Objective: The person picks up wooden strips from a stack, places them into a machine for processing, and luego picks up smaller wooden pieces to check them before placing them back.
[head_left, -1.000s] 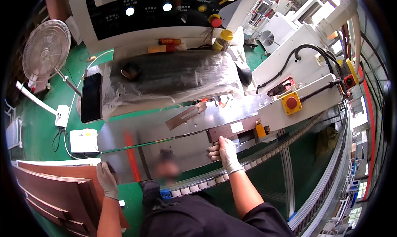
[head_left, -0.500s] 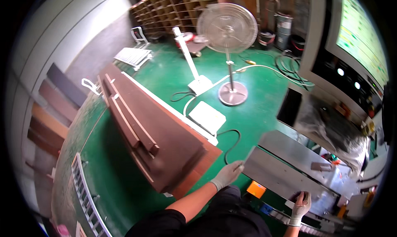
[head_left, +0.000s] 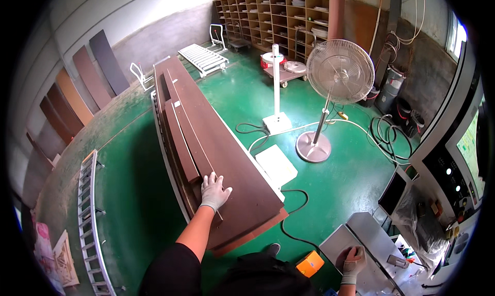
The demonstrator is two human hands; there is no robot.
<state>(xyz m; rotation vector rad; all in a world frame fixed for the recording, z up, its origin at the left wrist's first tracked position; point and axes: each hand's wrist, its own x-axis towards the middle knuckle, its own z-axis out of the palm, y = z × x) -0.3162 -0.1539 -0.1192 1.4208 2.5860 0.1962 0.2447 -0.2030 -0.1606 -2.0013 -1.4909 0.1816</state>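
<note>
So I've swung round from the machine, my gloved left hand (head_left: 214, 191) now flat, fingers spread, on the long dark-brown wooden boards (head_left: 216, 156) at 11 o'clock, right hand (head_left: 353, 260) resting open on the grey metal table (head_left: 371, 239).

Bright, even daylight fills the room, glaring on the green floor (head_left: 330, 187) right of the left hand (head_left: 214, 191). Sharp focus; fisheye bending and black vignette at the rim.
</note>
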